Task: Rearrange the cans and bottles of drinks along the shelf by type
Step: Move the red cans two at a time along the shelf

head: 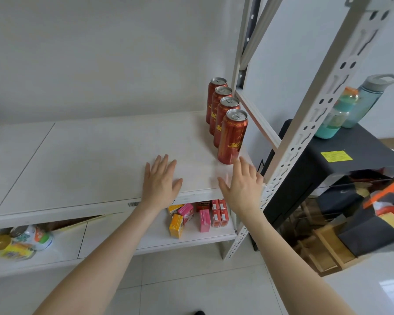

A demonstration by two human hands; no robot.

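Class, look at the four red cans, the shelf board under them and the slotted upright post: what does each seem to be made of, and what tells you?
Red cans: probably aluminium, glossy printed sides, bare silvery tops with pull tabs.
Shelf board: looks like white laminated board, matt, with a faint grain and panel seams; uncertain.
Upright post: seemingly white-painted steel, thin folded angle with punched slots.

I see both bare forearms stretched forward, my left hand (160, 180) and right hand (242, 187) side by side, palms down, fingers spread, holding nothing.
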